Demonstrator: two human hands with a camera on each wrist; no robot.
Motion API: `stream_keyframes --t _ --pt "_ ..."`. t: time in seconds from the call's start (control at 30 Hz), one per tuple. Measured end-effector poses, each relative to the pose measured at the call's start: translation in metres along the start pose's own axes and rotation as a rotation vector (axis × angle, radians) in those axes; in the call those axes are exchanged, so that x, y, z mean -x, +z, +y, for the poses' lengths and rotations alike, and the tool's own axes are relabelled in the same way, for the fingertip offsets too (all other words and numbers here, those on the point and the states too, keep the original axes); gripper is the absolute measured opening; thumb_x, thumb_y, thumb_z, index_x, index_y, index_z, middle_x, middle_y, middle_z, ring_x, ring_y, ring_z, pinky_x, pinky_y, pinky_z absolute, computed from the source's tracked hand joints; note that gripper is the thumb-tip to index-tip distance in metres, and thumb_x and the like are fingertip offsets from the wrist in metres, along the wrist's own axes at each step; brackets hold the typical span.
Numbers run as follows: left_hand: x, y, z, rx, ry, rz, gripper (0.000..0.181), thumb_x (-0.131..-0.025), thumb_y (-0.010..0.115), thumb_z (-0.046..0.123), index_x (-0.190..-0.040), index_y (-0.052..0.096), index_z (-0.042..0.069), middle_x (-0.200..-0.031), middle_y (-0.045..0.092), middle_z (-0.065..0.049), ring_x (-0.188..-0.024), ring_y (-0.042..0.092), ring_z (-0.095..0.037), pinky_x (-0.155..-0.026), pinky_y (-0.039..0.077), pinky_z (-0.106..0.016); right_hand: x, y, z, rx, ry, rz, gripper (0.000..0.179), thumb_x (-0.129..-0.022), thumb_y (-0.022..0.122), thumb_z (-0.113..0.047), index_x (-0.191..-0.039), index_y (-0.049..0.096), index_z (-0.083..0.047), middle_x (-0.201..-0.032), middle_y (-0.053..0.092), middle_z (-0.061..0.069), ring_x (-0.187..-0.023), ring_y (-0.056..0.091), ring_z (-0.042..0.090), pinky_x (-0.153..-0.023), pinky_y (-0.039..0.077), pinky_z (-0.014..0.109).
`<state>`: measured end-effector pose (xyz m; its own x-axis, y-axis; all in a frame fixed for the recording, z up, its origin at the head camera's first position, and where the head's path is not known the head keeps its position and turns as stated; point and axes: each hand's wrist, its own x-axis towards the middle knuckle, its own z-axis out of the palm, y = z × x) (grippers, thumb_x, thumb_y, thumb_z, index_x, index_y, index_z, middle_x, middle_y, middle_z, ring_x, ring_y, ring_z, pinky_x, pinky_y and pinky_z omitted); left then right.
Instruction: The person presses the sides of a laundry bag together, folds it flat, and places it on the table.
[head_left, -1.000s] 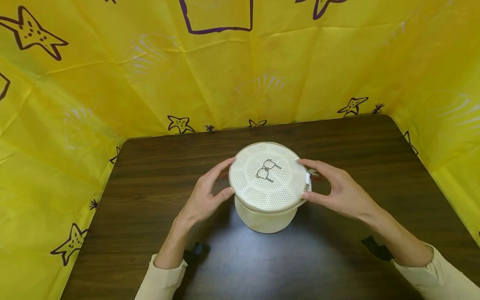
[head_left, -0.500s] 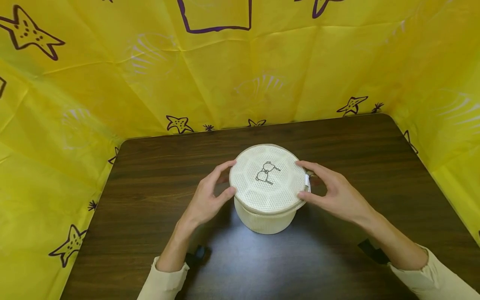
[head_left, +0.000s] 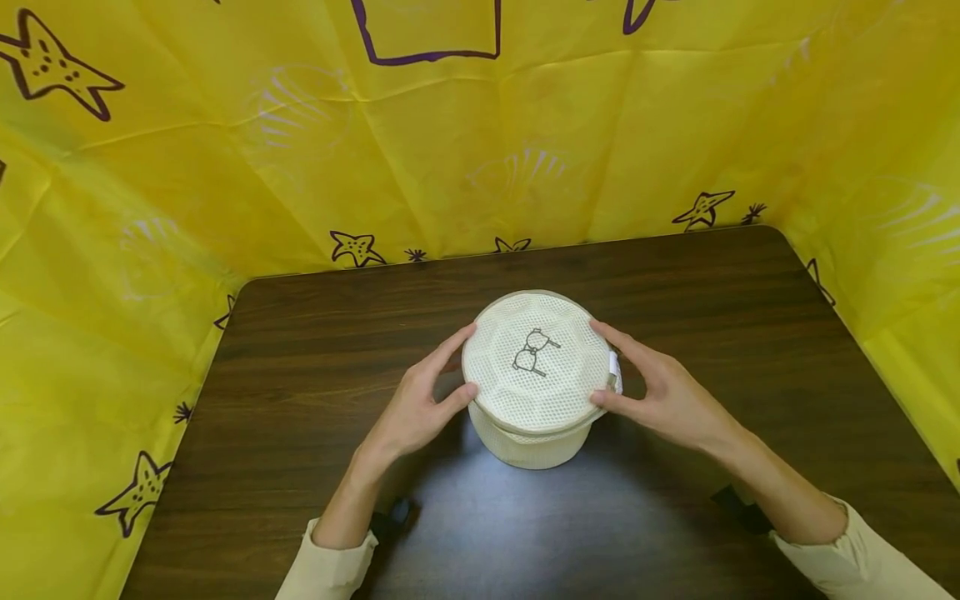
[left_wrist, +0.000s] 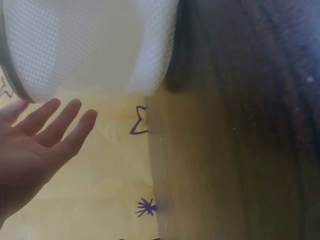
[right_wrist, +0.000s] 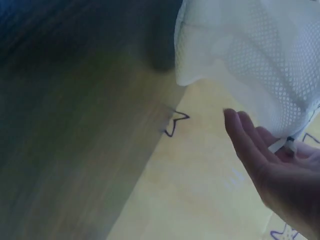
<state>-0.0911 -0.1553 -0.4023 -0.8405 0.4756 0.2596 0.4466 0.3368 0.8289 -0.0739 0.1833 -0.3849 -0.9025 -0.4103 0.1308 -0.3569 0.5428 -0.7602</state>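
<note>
A cream, round mesh laundry bag (head_left: 551, 396) stands on the table, its flat lid facing up with a dark line drawing on it. Thumb and index fingertip of my left hand (head_left: 416, 408) hold the lid's rim on the left. Opposite, my right hand (head_left: 671, 400) holds the rim likewise, beside a small white tag (head_left: 613, 364). In the left wrist view, the left hand's (left_wrist: 40, 145) other fingers spread beneath the bag's edge (left_wrist: 100, 45). A zipper pull (right_wrist: 290, 145) hangs by the right hand (right_wrist: 280, 172) in the right wrist view.
The dark wood-grain table (head_left: 315, 350) has rounded far corners. Yellow cloth (head_left: 420, 167) printed with starfish and shells hangs behind it and along both sides. Dark wrist-camera mounts show beneath the forearms.
The lid has shifted slightly down and toward me with both hands, while the bag's base stays in place. The right hand has come a little inward.
</note>
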Motion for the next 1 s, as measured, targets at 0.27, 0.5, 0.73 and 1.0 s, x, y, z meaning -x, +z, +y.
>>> stream_keyframes --t 0.27,0.5,0.73,1.0 --pt "0.002 0.005 -0.005 0.103 -0.02 -0.027 0.071 -0.099 0.062 0.018 -0.159 0.025 0.021 -0.159 0.034 -0.002 -0.14 0.04 -0.024 -0.105 0.043 -0.051 0.002 0.007 0.002 -0.09 0.075 -0.024 0.091 -0.086 0.079 -0.03 -0.158 0.024 -0.031 -0.157 0.037 0.01 -0.135 0.045 0.031 -0.104 0.039 0.059" --pt "0.002 0.007 -0.009 0.081 -0.062 -0.042 0.071 -0.1 0.062 0.023 -0.159 0.022 0.025 -0.161 0.028 0.004 -0.146 0.031 -0.02 -0.109 0.037 -0.054 0.002 0.013 0.005 -0.14 0.088 -0.034 0.093 -0.086 0.08 -0.029 -0.159 0.023 -0.031 -0.158 0.034 0.01 -0.125 0.053 0.027 -0.09 0.054 0.04" --pt "0.003 0.008 -0.01 0.115 -0.148 -0.069 0.071 -0.101 0.06 0.026 -0.16 0.02 0.032 -0.162 0.024 0.008 -0.144 0.033 -0.023 -0.094 0.05 -0.054 0.002 0.019 0.008 -0.24 0.113 -0.038 0.095 -0.085 0.081 -0.023 -0.159 0.022 -0.03 -0.16 0.028 0.013 -0.122 0.055 0.032 -0.084 0.056 0.034" --pt "0.004 0.008 -0.014 0.096 -0.116 -0.082 0.073 -0.102 0.058 0.028 -0.161 0.014 0.029 -0.164 0.019 0.006 -0.145 0.03 -0.023 -0.11 0.035 -0.054 0.001 0.023 0.009 -0.336 0.084 -0.038 0.099 -0.083 0.083 -0.016 -0.159 0.022 -0.029 -0.16 0.026 0.014 -0.121 0.055 0.034 -0.084 0.057 0.035"
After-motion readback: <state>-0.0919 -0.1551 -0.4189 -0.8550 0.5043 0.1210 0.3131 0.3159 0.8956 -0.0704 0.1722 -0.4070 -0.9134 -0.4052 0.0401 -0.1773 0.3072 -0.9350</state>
